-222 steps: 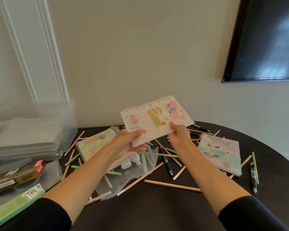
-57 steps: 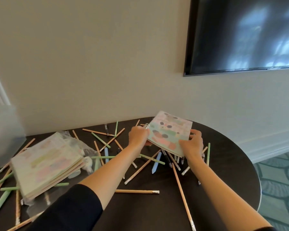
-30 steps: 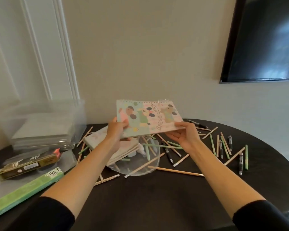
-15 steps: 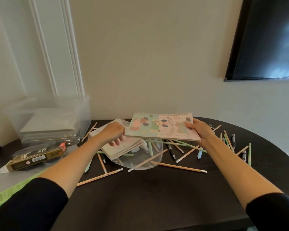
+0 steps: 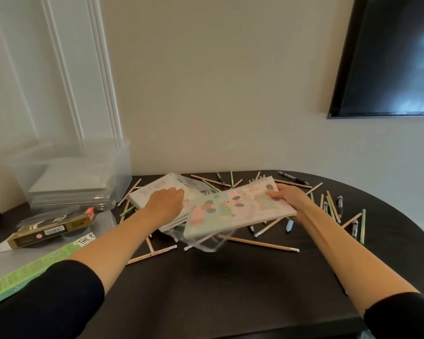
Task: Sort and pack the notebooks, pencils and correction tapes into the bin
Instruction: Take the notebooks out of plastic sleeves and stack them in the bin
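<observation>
Dark and rounded, the table [image 5: 230,289] is set against a cream wall, with a black screen [image 5: 389,57] mounted at upper right. At the table's far left a clear plastic bin [image 5: 78,174] is seen, in which pale flat things are stacked; they are too blurred to be identified. A spiral-bound notebook [image 5: 235,211] with a pastel cartoon cover is gripped at its far right corner by the right hand [image 5: 288,195], the thumb being laid on the cover and the fingers tucked beneath. The notebook is held tilted above the table, its near left corner lowest, over a crumpled clear bag [image 5: 201,243]. Its left edge is overlapped with a stack of notebooks [image 5: 154,192] lying just to the right of the bin; whether the two touch cannot be told. The left hand [image 5: 165,204] is rested palm down on that stack, fingers loosely bent and pressed on the top cover, nothing being enclosed by them. Wooden and green pencils [image 5: 257,244] are scattered across the tabletop around and under the notebooks, with several dark pens [image 5: 339,205] mixed in at the right. Near the left edge a gold box [image 5: 52,228] and a long green box [image 5: 34,265] are laid on clear wrapping. Both forearms are bare, with black sleeves pushed up.
</observation>
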`<control>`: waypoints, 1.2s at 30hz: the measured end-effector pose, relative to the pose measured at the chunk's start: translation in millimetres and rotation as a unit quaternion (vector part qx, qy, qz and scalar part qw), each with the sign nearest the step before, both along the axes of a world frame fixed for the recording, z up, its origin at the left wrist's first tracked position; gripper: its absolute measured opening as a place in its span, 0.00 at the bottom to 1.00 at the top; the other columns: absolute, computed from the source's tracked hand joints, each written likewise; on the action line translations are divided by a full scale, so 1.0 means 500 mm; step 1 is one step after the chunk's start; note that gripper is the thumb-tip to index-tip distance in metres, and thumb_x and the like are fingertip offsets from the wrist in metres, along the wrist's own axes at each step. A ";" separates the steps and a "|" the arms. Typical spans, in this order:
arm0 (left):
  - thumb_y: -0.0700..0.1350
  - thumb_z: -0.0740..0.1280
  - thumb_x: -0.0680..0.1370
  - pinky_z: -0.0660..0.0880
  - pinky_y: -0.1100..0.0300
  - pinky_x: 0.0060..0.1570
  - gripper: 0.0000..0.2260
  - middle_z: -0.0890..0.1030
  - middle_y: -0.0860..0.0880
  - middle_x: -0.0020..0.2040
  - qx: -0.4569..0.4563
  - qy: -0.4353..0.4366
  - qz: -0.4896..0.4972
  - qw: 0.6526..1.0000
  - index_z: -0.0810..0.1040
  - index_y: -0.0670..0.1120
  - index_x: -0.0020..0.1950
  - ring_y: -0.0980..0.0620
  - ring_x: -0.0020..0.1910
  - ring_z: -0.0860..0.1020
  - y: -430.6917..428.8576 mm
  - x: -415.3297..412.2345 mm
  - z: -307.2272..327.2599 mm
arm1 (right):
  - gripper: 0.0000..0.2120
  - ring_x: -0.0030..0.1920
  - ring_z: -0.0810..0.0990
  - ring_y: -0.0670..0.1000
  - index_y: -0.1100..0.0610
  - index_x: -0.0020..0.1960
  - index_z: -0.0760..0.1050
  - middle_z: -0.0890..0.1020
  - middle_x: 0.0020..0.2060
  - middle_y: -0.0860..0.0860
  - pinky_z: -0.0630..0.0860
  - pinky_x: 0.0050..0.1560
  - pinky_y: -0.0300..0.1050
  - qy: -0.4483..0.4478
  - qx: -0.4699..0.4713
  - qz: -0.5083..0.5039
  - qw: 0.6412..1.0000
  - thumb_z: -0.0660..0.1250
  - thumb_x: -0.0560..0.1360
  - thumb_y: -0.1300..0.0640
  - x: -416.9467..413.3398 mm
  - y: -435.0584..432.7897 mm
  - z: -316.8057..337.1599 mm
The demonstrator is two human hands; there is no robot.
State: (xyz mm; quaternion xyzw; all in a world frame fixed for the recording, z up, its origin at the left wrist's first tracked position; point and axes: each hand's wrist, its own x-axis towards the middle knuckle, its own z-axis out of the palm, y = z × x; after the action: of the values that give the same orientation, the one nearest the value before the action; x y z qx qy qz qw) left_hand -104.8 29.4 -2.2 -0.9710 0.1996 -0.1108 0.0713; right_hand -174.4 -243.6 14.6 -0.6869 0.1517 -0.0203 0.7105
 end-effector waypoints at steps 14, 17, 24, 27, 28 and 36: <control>0.44 0.64 0.77 0.71 0.60 0.40 0.06 0.68 0.51 0.36 0.014 0.145 0.072 0.987 0.71 0.43 0.49 0.50 0.40 0.74 0.013 -0.031 0.013 | 0.06 0.42 0.80 0.53 0.52 0.51 0.73 0.79 0.44 0.52 0.79 0.39 0.47 -0.125 -0.019 -0.202 0.971 0.59 0.79 0.61 -0.004 0.109 -0.073; 0.42 0.67 0.75 0.77 0.61 0.32 0.07 0.74 0.46 0.35 -0.004 0.209 0.108 0.972 0.70 0.42 0.43 0.49 0.32 0.78 0.021 -0.029 0.025 | 0.06 0.41 0.80 0.50 0.51 0.50 0.72 0.78 0.42 0.49 0.78 0.35 0.44 -0.135 -0.022 -0.193 0.972 0.59 0.79 0.61 -0.010 0.108 -0.077; 0.42 0.65 0.75 0.78 0.60 0.31 0.11 0.75 0.46 0.33 -0.033 0.214 0.083 0.973 0.66 0.44 0.35 0.53 0.26 0.76 0.013 -0.031 0.019 | 0.06 0.37 0.79 0.46 0.51 0.49 0.72 0.78 0.41 0.47 0.74 0.27 0.38 -0.128 0.041 -0.237 0.962 0.58 0.80 0.58 -0.021 0.148 -0.100; 0.42 0.63 0.76 0.71 0.63 0.25 0.13 0.72 0.48 0.30 -0.033 0.197 0.063 0.978 0.66 0.45 0.32 0.53 0.24 0.71 0.011 -0.036 0.023 | 0.05 0.38 0.77 0.45 0.51 0.52 0.71 0.76 0.41 0.46 0.71 0.28 0.36 -0.123 0.062 -0.258 0.956 0.56 0.81 0.56 -0.019 0.186 -0.124; 0.42 0.63 0.75 0.68 0.64 0.25 0.13 0.71 0.48 0.29 -0.031 0.198 0.062 0.978 0.66 0.45 0.31 0.53 0.24 0.70 0.012 -0.035 0.023 | 0.05 0.39 0.78 0.45 0.52 0.53 0.70 0.76 0.42 0.47 0.73 0.29 0.37 -0.121 0.074 -0.249 0.958 0.56 0.81 0.57 -0.017 0.202 -0.131; 0.40 0.63 0.75 0.77 0.60 0.34 0.17 0.77 0.44 0.37 -0.047 0.253 0.074 0.964 0.70 0.35 0.62 0.50 0.35 0.77 0.017 -0.043 0.031 | 0.19 0.52 0.79 0.59 0.60 0.71 0.60 0.78 0.57 0.60 0.78 0.39 0.51 0.014 0.213 0.003 0.977 0.53 0.80 0.64 -0.001 0.266 -0.143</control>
State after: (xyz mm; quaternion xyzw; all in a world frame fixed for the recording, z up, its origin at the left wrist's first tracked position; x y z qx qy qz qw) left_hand -126.4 38.0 13.4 -0.9817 0.1336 0.1345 -0.0191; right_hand -175.1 -110.3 -56.7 -0.5202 0.1608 0.0245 0.8384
